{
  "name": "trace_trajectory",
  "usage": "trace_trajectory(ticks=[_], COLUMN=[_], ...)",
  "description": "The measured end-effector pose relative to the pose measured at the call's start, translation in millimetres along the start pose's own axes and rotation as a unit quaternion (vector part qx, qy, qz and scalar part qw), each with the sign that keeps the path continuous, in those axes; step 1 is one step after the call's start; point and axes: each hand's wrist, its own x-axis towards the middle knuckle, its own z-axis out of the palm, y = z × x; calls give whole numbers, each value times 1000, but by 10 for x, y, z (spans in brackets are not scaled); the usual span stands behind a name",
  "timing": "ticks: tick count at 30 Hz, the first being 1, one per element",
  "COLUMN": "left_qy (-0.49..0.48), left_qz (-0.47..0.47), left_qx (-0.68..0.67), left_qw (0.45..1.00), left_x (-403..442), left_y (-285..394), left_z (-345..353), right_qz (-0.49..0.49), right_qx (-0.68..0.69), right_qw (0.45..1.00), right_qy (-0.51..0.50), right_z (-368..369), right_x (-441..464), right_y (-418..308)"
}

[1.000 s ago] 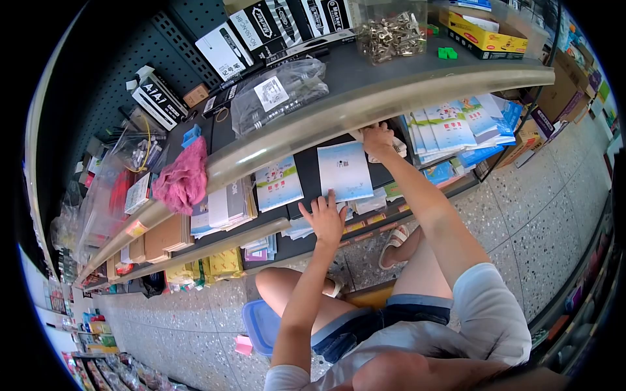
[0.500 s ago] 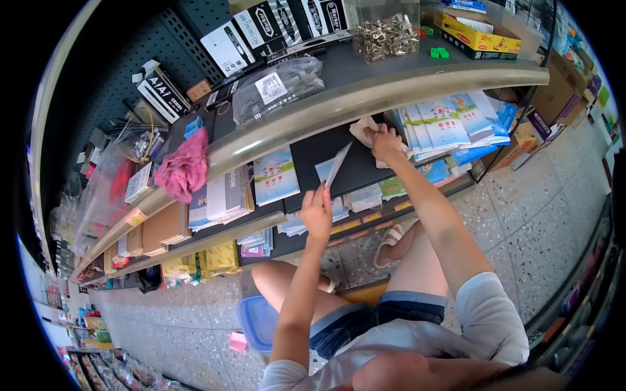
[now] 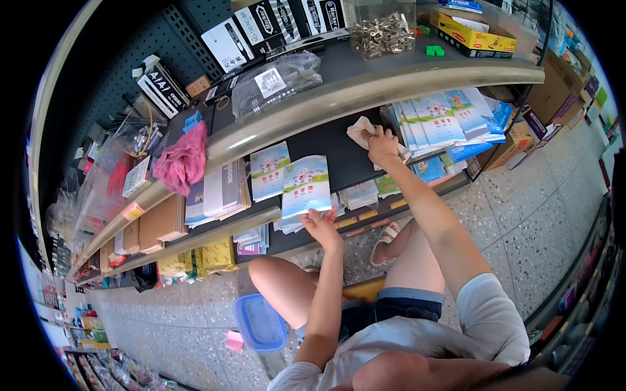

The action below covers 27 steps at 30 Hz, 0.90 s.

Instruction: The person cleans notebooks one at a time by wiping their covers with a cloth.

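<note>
My left hand [image 3: 321, 228] grips the lower edge of a thin exercise book [image 3: 306, 186] with a blue, green and white cover. The book lies face up at the front of the dark shelf [image 3: 332, 140], beside a similar exercise book [image 3: 268, 171] to its left. Farther right, my right hand [image 3: 383, 148] is closed on a beige cloth [image 3: 360, 132] and presses it against the shelf surface. Part of the cloth is hidden under the fingers. Just right of that hand is a spread stack of exercise books [image 3: 430, 120].
A metal shelf lip [image 3: 313, 98] runs above both hands. A pink cloth [image 3: 182, 163] hangs over it at left. The upper shelf holds marker boxes [image 3: 280, 26], a bin of metal clips [image 3: 383, 36] and a yellow box [image 3: 476, 36]. A blue plastic basin [image 3: 259, 322] stands beside my leg.
The exercise book in my left hand has gone from tilted on edge to face up, farther left. My right hand stays on the beige cloth, with only a slight shift.
</note>
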Motion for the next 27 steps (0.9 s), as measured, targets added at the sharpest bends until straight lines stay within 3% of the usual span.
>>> trace_trajectory(ticks=[11,16,19,23,25,27], left_qy=[-177,-169,-158,-166,-170,-159], left_qz=[-235,-219,-192,-185,-179,-173], left_qx=[65,69,52,61,92,91], left_qw=[953,959,967,967,965,968], left_x=[-65,88,178,290,339,350], left_y=[-417,-195,-78,-26,-49,-77], left_z=[-88,-283,-352,-412,-421,-414], right_qz=[-26,-52,-122,-350,-409,-407], right_qx=[-34,52,42,71,69,44], right_qw=[999,997,989,927,897,901], right_qy=[18,9,77,118,156,143], right_z=[56,-85,-10,-276,-171,-145], right_x=[-165,-309,-561,-1095,-1201,-1216], right_y=[-2,113,-57,-539,-725,-825])
